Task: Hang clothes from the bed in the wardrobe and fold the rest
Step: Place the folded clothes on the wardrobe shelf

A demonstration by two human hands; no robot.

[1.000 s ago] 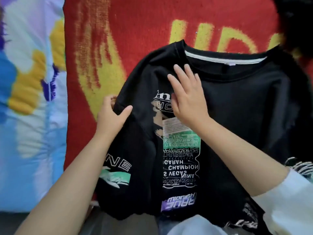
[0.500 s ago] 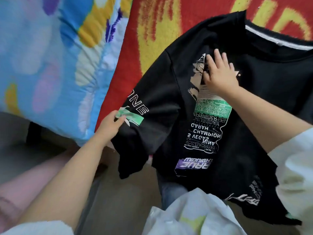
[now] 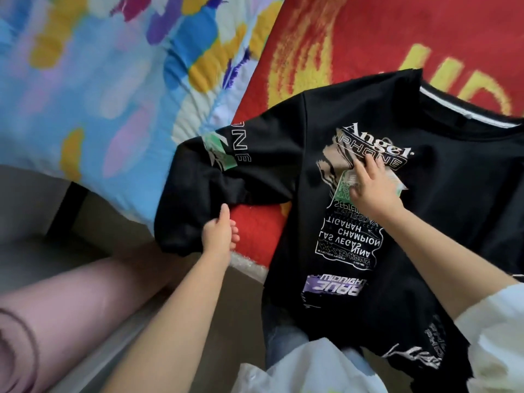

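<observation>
black printed sweatshirt (image 3: 442,199): lies front-up on red-and-yellow blanket (image 3: 368,38), hem hanging off bed edge toward 6 o'clock | left hand (image 3: 219,236): fingers curled, gripping the sleeve (image 3: 215,180) cuff, sleeve stretched toward 9 o'clock | right hand (image 3: 371,191): fingers spread, flat on chest print | blue patterned quilt (image 3: 85,95) at 10 o'clock of the sweatshirt

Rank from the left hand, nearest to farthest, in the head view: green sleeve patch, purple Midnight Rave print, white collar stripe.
From the left hand, which grips the sleeve cuff:
1. Green sleeve patch, up the sleeve, straight above the hand.
2. Purple Midnight Rave print, on the shirt front, to the right and lower.
3. White collar stripe, far upper right at the neckline.
</observation>
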